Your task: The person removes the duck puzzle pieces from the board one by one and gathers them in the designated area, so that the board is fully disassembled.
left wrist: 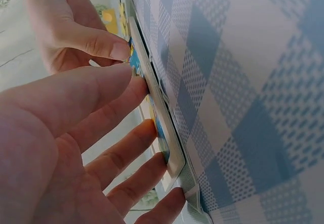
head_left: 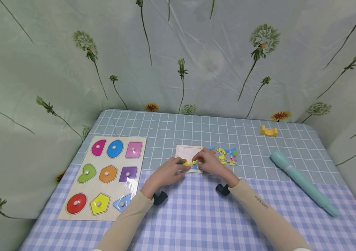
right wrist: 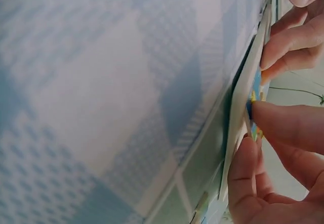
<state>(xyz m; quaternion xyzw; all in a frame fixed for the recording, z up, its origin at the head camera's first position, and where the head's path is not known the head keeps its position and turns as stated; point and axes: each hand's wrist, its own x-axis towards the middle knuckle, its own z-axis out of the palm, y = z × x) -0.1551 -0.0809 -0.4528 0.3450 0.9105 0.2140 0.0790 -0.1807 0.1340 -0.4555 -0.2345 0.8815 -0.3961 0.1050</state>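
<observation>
Beige long sleeves lie nearest the head camera, below left hand and right hand; loose blue-and-yellow jigsaw pieces sit at three o'clock from a pale square wooden puzzle tray. Left-wrist view: the left hand's fingers stand apart against the tray, a useful brace. Right-wrist view: the right thumb and fingers pinch a small blue jigsaw piece over the tray; keeping it level should help it seat.
</observation>
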